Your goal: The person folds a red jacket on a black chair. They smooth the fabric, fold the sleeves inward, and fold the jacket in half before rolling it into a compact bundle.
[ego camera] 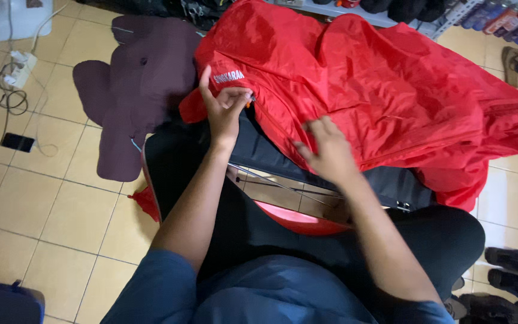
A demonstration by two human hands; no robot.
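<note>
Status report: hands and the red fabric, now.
Left hand pinching the zipper pull on the red fabric. Right hand flat on the fabric beside the zipper line. Maroon cushion lying alongside on the floor.

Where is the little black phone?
In the head view, the black phone lies flat on the tiled floor at the far left, beside the looped cable and left of the dark purple cloth.
</note>
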